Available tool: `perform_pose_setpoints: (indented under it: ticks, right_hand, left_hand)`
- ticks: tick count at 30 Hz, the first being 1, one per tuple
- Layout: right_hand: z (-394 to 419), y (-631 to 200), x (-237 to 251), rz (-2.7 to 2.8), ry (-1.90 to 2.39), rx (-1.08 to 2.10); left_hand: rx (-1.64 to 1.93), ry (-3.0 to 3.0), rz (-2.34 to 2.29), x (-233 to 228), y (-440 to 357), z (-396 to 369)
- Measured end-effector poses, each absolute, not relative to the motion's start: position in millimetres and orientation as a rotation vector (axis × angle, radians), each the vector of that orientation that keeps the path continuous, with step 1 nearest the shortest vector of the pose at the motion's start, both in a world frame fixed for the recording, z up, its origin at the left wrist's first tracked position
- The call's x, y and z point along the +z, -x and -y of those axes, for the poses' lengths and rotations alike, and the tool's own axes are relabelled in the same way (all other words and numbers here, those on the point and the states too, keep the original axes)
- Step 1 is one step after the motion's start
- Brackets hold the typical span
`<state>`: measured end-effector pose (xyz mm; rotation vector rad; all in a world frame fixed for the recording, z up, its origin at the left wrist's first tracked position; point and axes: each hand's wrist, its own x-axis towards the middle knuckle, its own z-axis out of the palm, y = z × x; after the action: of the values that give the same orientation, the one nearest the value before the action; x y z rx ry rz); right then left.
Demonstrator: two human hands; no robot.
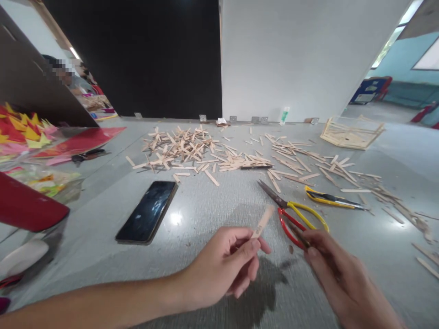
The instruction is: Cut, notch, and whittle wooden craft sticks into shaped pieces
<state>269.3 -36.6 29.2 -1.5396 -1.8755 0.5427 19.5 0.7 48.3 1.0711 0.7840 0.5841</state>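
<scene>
While pinched at its near end in the left hand (224, 269) fingers, probably feather-light, stiff yet snappable wooden stick (263, 221); right hand (343, 278) fingers curled, contents unclear, touching the scissors (295, 214).

- Phone (147, 211) lies on the table (212, 201), left of the scissors (291, 208).
- Utility knife (332, 198) lies just right of the scissors.
- Heap of wooden sticks (185, 148) lies farther back.
- Stick frame (351, 132) sits far right.
</scene>
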Motion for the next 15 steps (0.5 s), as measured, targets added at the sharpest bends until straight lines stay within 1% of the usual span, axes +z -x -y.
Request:
perform_pose_setpoints:
  ticks: [4,7,9,15]
  right_hand:
    - [44.8,-258.7,32.3,1.631,1.494,1.085]
    - [48.6,-256.7,31.7,1.594,1.352,1.327]
    - [50.3,-257.1,34.0,1.616,1.289,1.367]
    - [54.5,-256.7,42.8,1.699,1.179,1.322]
  left_hand:
    - [0.562,-0.950,-0.627,64.4,-20.4,14.0]
    - [0.512,-1.003,-0.615,74.8,-18.4,22.2]
    - [0.487,-1.040,-0.600,77.5,-16.7,25.4]
    - [0.443,-1.094,-0.537,80.0,-15.1,24.9]
